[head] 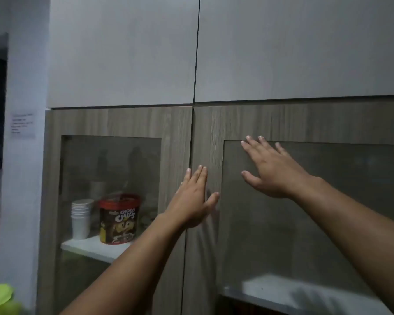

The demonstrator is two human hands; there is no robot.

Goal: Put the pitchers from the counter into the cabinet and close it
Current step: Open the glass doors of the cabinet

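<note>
Both hands are pressing flat on the cabinet [214, 123] doors. The left hand [192, 198], fingers together and thumb out, is lying across the centre seam; the right hand [268, 167], fingers spread, is spanning the right door's frame and the upper left corner of its glass pane [328, 212]. No pitcher is showing behind either pane; a green object [0, 298] at the lower left frame corner cannot be identified. Likely risks: hard palm pressure is stressing the glass, and closing before every pitcher is in would leave the task unfinished.
</note>
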